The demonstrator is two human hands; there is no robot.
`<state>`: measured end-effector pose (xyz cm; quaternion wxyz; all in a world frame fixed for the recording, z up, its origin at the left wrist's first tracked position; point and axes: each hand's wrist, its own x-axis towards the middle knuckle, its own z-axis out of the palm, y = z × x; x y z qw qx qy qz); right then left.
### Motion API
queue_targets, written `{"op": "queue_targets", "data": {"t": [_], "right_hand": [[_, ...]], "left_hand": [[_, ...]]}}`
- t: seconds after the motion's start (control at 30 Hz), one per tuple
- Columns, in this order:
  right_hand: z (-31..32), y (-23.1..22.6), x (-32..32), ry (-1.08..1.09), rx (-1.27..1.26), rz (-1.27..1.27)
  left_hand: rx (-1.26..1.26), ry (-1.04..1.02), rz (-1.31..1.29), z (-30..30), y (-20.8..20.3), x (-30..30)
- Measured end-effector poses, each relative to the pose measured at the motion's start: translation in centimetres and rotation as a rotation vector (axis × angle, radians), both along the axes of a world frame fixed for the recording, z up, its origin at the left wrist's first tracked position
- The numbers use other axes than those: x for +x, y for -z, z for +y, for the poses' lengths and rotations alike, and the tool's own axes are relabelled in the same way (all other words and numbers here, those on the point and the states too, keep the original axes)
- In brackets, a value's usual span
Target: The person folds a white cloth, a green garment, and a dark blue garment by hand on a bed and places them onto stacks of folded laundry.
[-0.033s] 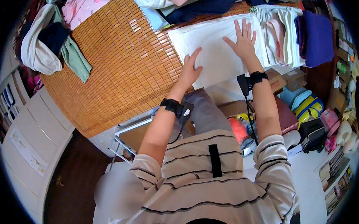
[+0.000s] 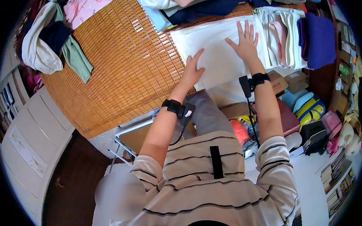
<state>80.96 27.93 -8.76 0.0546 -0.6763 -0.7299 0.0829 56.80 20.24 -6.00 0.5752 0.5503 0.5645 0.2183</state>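
A white cloth (image 2: pixel 219 60) lies spread flat at the edge of the bamboo mat (image 2: pixel 119 67). My left hand (image 2: pixel 193 69) rests at the cloth's left side, its thumb and fingers apart. Over the cloth's right part lies my right hand (image 2: pixel 246 43), palm down with the fingers spread. Neither hand grips anything. Just right of my right hand stands a row of folded white and pale cloths (image 2: pixel 288 37), with a folded purple cloth (image 2: pixel 321 40) at its end.
Folded clothes (image 2: pixel 205 10) are piled along the far side. A loose heap of white and green clothes (image 2: pixel 43 46) sits at the far left, near a pink cloth (image 2: pixel 85 8). Below the right edge are cardboard boxes (image 2: pixel 295 81) and bags (image 2: pixel 313 134). White cabinets (image 2: pixel 34 146) stand left.
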Motion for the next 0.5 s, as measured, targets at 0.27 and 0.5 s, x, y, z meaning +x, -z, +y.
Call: {"op": "queue_targets", "data": {"t": [0.27, 0.5], "right_hand": [[-0.5, -2.9, -1.8, 0.04, -0.099, -0.049], [-6.5, -8.4, -10.9, -0.183, -0.064, 0.251]], "left_hand": [[-0.228, -0.287, -0.297, -1.3, 0.0, -6.3], [-0.485, -0.541, -0.248, -5.0, 0.8, -20.6]]}}
